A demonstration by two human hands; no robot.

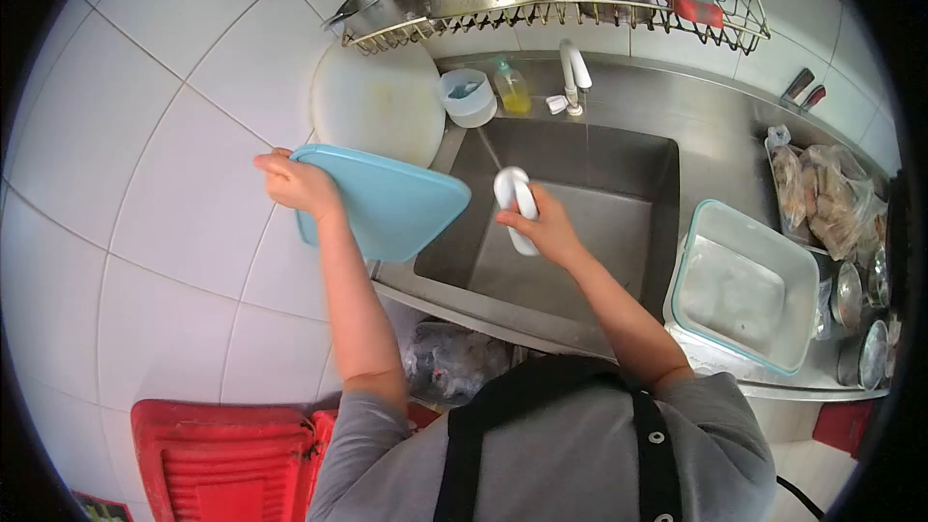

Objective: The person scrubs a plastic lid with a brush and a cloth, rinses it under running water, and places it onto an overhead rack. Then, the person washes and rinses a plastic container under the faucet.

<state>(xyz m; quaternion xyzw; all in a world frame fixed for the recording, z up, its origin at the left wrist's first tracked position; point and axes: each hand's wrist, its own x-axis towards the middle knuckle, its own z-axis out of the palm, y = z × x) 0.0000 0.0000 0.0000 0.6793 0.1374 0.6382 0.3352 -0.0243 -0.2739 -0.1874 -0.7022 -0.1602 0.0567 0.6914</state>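
Note:
My left hand (302, 182) grips the left edge of a light blue lid (391, 205), which is tilted beside the sink's left side. My right hand (551, 227) is closed around a white handled object (516, 211), perhaps a brush or sprayer, over the sink (541, 271). A thin streak runs from its top up toward the white tub (469, 99). Behind the sink stands a white faucet (573, 77), with a thin stream of water below its spout. A rectangular container with a teal rim (739, 295) rests on the counter right of the sink.
A round white board (377, 101) leans at the back left, near a soap bottle (512, 89). Above hangs a wire rack (541, 12) with metal pots. Bagged food (831, 193) and metal bowls line the right side. A red bin (222, 464) stands at lower left.

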